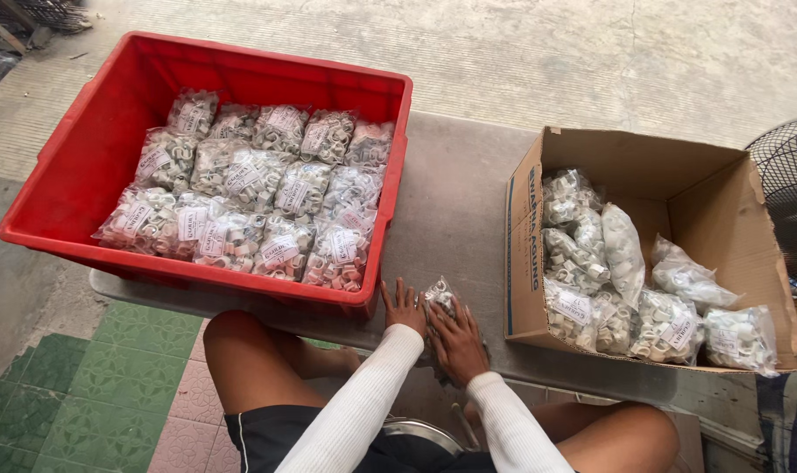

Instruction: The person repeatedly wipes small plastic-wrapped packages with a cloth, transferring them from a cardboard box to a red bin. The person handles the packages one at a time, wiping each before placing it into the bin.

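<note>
A small clear bag of white plastic pieces (440, 295) lies on the grey table (451, 201) near its front edge. My right hand (459, 342) lies over the bag's near end, with the fingers gripping it. My left hand (404, 307) rests flat on the table just left of the bag, fingers spread, and its side touches the bag. Both arms are in white sleeves. The lower part of the bag is hidden under my right hand.
A red plastic crate (92, 140) at the left holds several labelled bags of the same pieces. An open cardboard box (722, 210) at the right holds more such bags, some spilling at its front. A fan (791, 188) stands at the far right. My bare knees are below the table.
</note>
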